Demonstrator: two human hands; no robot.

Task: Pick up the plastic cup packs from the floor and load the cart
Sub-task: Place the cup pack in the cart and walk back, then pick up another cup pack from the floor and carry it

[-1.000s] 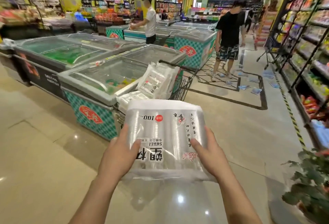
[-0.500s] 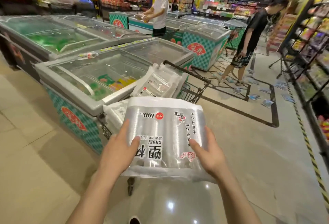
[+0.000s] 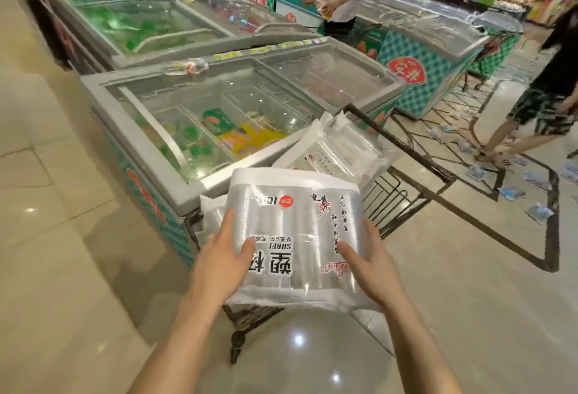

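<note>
A clear cup pack (image 3: 297, 237) (black lettering, white sealed edges) is held flat above the black wire cart (image 3: 431, 164). More packs (image 3: 337, 149) lean inside it, tilted.

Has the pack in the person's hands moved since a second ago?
Yes: the cup pack has come forward, now over the near end of the cart beside the freezer.

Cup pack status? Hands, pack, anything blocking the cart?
Left hand, right hand: both grip the cup pack. Pack held over near end of cart, not set down. In the way: other packs piled inside.
</note>
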